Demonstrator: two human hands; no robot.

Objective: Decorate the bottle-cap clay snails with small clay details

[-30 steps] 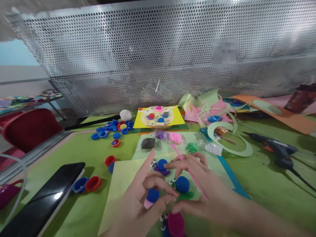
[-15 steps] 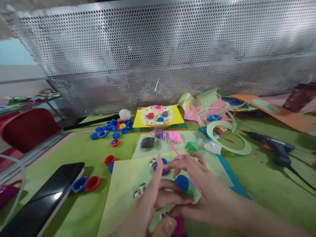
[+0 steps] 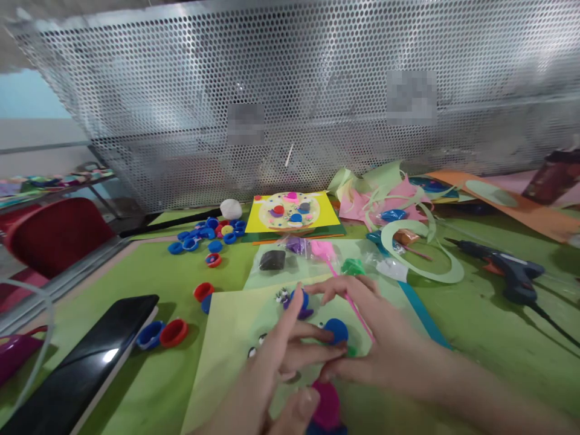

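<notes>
My left hand [image 3: 276, 356] is over a pale yellow-green sheet [image 3: 226, 326], fingers apart, with fingertips at a blue bottle cap [image 3: 335, 331] and a bit of green clay beside it. Its index finger points up past another blue cap [image 3: 299, 300] on purple clay, partly hidden. A thin pink stick [image 3: 359, 314] runs through my right hand [image 3: 362, 326], tucked between the fingers. The right fingertips hover around the middle cap; whether they touch the clay cannot be made out. A magenta cap [image 3: 326, 403] lies by my left thumb. Small googly eyes [image 3: 252, 351] are partly covered.
A phone [image 3: 86, 356] and loose caps [image 3: 173, 333] lie at left, with more blue caps [image 3: 190, 243] behind. Bagged clay [image 3: 272, 260] sits beyond the sheet. A decorated yellow card [image 3: 254, 221], paper scraps [image 3: 385, 187] and a glue gun [image 3: 512, 269] stand farther off.
My right hand and the pink stick have shifted slightly up and away. The left fingers have moved a little, and more of the magenta cap shows.
</notes>
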